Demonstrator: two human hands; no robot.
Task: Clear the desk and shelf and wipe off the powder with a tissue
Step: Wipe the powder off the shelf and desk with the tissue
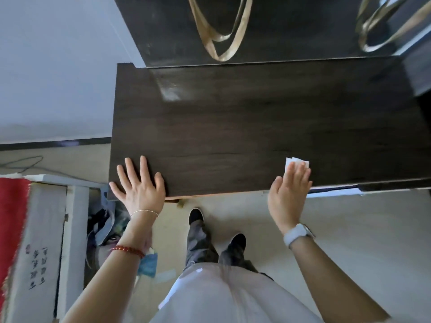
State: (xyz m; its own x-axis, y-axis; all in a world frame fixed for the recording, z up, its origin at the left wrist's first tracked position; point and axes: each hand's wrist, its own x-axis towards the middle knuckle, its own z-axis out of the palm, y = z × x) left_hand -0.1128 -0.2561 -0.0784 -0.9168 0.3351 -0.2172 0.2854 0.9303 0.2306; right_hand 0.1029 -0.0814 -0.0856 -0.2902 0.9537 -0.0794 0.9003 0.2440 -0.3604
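A red cloth (11, 220) covers a white box (39, 248) on the floor at far left. Just right of it, the left hand (140, 185) lies flat on the counter's (245, 127) near-left corner, fingers (130, 170) spread and straight, holding nothing. A pale powder smear (171, 93) shows toward the counter's back. A tan strap (219, 31) hangs above. At the near-right edge, the right hand (290, 192) presses a white tissue (296, 163) under straight fingers.
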